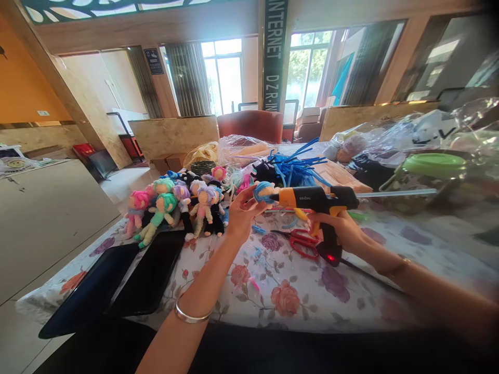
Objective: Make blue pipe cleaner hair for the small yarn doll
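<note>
My left hand [242, 212] has its fingers closed round a small doll head [265, 192] with blue hair, held above the flowered tablecloth. In my right hand [338, 228] is the grip of a black and yellow glue gun [307, 197], with a clear glue stick [401, 194] out of its back. The gun's nozzle points left and meets the right side of the doll head; whether it touches cannot be made out. A red light glows at the base of the grip. Red-handled scissors [304, 243] lie beneath the gun.
Several crocheted dolls [163, 208] stand at the left, behind two black trays [152, 275]. Blue pipe cleaners [298, 169] are piled at the back centre. Plastic bags [413, 124] and a green-lidded container [434, 166] stand at the right. The gun's cord trails right.
</note>
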The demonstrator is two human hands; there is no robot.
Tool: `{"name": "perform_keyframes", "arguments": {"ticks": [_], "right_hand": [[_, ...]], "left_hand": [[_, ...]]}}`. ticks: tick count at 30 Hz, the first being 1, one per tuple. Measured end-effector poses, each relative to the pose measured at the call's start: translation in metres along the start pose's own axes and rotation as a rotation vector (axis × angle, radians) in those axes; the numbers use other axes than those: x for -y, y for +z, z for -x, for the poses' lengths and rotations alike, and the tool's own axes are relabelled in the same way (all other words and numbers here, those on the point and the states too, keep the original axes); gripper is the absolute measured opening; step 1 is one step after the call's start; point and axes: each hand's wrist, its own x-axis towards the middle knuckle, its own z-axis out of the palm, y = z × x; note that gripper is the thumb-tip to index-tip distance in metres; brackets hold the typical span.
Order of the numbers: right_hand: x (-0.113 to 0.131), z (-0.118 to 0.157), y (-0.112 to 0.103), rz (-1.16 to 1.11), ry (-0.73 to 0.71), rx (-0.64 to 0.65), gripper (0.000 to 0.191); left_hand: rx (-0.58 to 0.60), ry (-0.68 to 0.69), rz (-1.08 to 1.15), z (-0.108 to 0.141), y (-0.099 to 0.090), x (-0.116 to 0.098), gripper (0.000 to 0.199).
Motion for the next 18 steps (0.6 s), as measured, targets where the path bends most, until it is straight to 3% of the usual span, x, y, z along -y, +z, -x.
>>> {"name": "perform_keyframes", "arguments": {"ticks": [18], "right_hand": [[-0.0007, 0.0012, -0.0013, -0.004, 0.019, 0.054, 0.031]], "left_hand": [[0.023, 0.009, 0.004, -0.0007, -0.0022, 0.0019, 0.047]]}}
